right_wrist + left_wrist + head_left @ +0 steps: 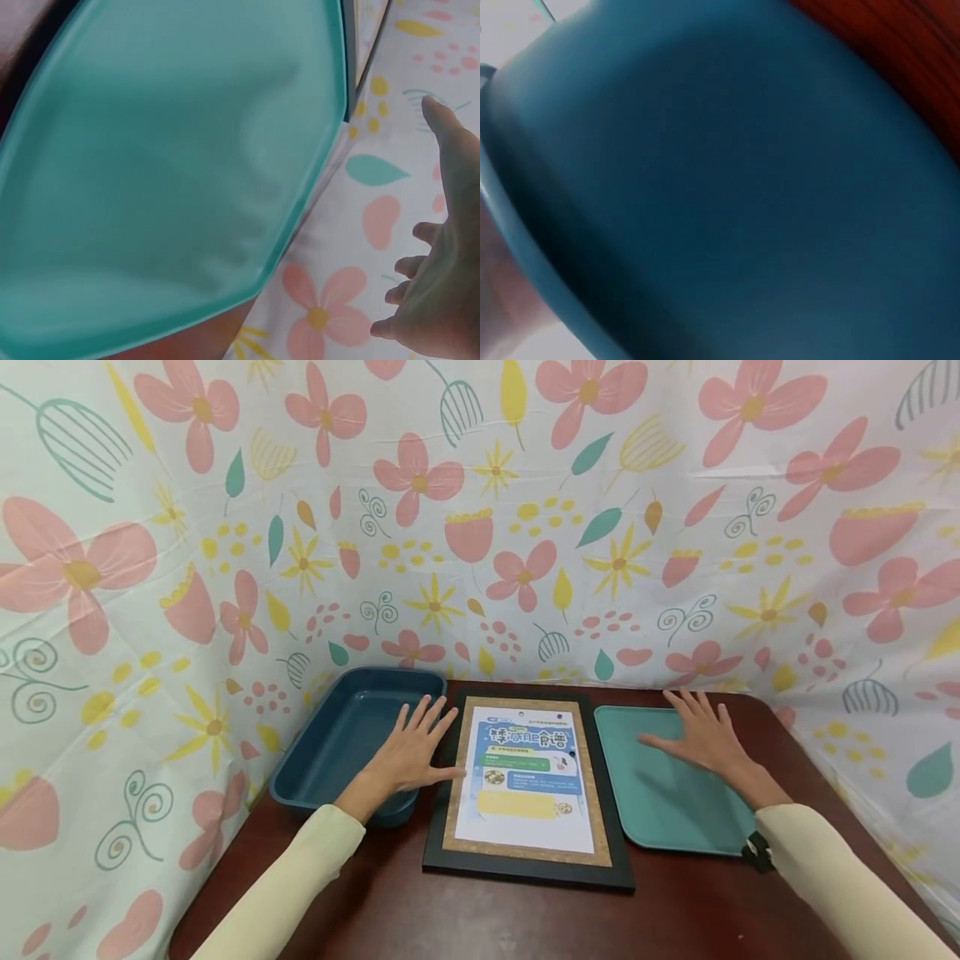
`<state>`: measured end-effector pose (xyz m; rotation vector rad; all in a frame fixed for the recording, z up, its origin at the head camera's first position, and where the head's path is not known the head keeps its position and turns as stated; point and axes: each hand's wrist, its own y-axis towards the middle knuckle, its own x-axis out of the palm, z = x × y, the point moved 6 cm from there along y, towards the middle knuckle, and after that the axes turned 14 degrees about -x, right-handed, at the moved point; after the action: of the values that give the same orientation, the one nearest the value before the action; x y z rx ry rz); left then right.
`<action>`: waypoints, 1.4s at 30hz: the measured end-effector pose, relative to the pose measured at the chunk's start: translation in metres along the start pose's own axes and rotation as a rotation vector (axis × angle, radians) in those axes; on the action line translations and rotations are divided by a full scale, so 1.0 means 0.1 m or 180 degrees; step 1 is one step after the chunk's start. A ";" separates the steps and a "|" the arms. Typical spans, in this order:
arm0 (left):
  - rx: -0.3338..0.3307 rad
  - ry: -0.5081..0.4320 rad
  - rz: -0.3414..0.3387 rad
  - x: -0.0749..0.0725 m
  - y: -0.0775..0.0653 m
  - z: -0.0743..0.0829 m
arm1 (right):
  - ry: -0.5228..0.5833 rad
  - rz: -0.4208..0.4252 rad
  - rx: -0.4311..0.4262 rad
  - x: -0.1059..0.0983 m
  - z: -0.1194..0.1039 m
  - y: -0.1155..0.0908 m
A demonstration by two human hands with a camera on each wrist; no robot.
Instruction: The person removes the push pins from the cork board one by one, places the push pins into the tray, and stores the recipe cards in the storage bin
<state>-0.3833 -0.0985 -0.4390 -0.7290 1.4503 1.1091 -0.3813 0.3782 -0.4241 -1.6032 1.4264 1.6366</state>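
My left hand (pixel 408 752), fingers spread, hovers between a deep blue bin (pixel 315 735) and a framed board (pixel 618 860) and holds nothing. A printed paper sheet (pixel 525 777) lies on the board's cork surface. The blue bin's wall (pixel 727 180) fills most of the left wrist view, where the fingers cannot be made out. Over the flat teal tray (pixel 652 802) my right hand (pixel 705 735) is held with its fingers spread and grips nothing. The right wrist view shows this hand (pixel 446 277) apart from the tray (pixel 150 172).
A dark red-brown table (pixel 390 910) carries the bin, board and tray side by side. Behind it and along its sides hangs a white cloth (pixel 495 635) printed with flowers. A dark band (pixel 757 852) sits at the right wrist.
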 end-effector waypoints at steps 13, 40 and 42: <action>0.0096 0.0070 -0.0474 0.17 0.00 0.18 | -0.0003 -0.0241 -0.0040 0.18 -0.12 0.24; 0.0278 0.0088 -0.1014 0.37 0.06 0.49 | 0.0195 -0.0490 -0.0186 0.68 -0.49 0.56; 0.0261 0.0049 -0.1076 0.38 0.08 0.51 | 0.0203 -0.0493 -0.0224 0.72 -0.50 0.59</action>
<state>-0.3775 -0.0433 -0.4709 -0.8877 1.3177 0.7815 -0.4252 0.2891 -0.4587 -1.7726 1.2533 1.5752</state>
